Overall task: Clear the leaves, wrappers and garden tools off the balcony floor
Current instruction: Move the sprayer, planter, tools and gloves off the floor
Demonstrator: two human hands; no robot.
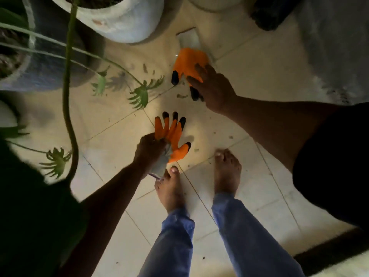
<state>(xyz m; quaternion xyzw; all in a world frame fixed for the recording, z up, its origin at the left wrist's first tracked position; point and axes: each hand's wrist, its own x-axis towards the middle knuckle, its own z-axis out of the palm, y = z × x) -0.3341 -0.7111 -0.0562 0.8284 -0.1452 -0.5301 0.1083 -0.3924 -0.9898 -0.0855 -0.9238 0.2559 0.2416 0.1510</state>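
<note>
One orange garden glove (173,136) is gripped at its grey cuff by the left hand (148,150), its black-tipped fingers pointing toward 12 o'clock, just above the bare left foot (169,188). The second orange glove (189,66) lies on the tiled floor (259,66) at about 1 o'clock from the first one, with its long axis running from 12 to 6 o'clock. It is touched by the fingers of the right hand (212,86), which is clearly the nearer hand; whether a grasp is already closed cannot be told. A white wrapper-like piece (188,39) is seen just beyond it, at 12 o'clock, partly covered by the glove. Small leaf scraps (144,67) are scattered at 10 o'clock.
</note>
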